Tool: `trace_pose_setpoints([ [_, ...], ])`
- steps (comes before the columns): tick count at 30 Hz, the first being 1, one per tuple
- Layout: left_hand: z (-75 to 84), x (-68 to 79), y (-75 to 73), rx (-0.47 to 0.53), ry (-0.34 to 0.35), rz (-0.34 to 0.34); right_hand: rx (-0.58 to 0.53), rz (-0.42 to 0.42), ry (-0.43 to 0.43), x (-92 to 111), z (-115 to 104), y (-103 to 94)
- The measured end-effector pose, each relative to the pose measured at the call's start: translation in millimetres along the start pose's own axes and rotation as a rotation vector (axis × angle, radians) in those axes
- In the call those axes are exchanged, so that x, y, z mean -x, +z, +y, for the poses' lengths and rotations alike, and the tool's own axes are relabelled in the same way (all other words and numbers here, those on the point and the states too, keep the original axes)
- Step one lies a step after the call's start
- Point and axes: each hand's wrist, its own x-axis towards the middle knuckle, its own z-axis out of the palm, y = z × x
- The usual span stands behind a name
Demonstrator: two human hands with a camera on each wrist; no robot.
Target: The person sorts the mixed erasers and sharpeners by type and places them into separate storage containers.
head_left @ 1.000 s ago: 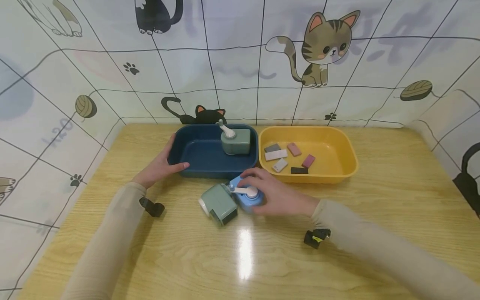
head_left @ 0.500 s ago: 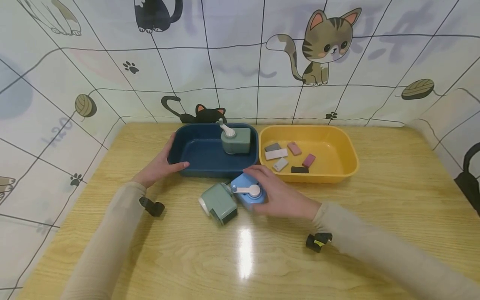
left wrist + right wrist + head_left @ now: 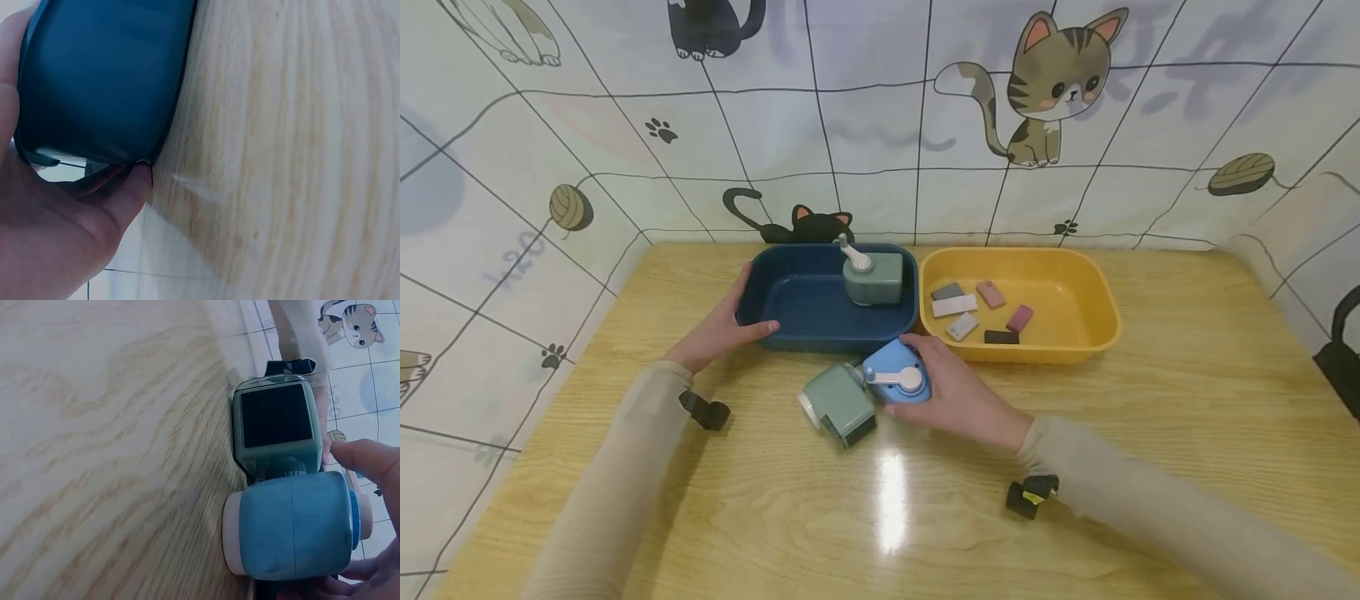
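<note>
My left hand (image 3: 718, 329) grips the left end of the dark blue tray (image 3: 797, 340), thumb along its front and fingers around its far left side. Inside that tray lies a green hand-crank pencil sharpener (image 3: 874, 281) with a white handle. In front of the trays my right hand (image 3: 962, 396) holds a light blue crank pencil sharpener (image 3: 895, 358), thumb on the near side and fingers on the far side. Its white base touches or nearly touches the wood in the right wrist view. Beside it, a second green sharpener (image 3: 838, 400) lies with its dark window (image 3: 276, 415) showing.
Right of the blue tray stands a yellow tray (image 3: 1078, 312) with several small erasers (image 3: 955, 305) inside. Both trays sit towards the back of the wooden table (image 3: 775, 517). A cat-patterned cloth (image 3: 872, 125) rises behind and at the sides.
The light blue sharpener has turned and shifted slightly towards the back right as my right hand settled round it. My left hand has stayed on the tray.
</note>
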Motion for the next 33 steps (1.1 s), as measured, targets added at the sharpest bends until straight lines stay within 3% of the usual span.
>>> trace_pose_setpoints([
  [10, -2.4, -0.5, -0.8, 0.008, -0.007, -0.012, -0.122, 0.045, 0.081, -5, 0, 6.6],
  [17, -3.0, -1.7, -0.5, -0.012, 0.003, 0.0, -0.135, 0.084, 0.039, -5, 4, 8.5],
  [33, -0.2, 1.0, -1.1, -0.012, 0.004, 0.002, -0.251, 0.061, -0.005, 7, 0, -8.0],
])
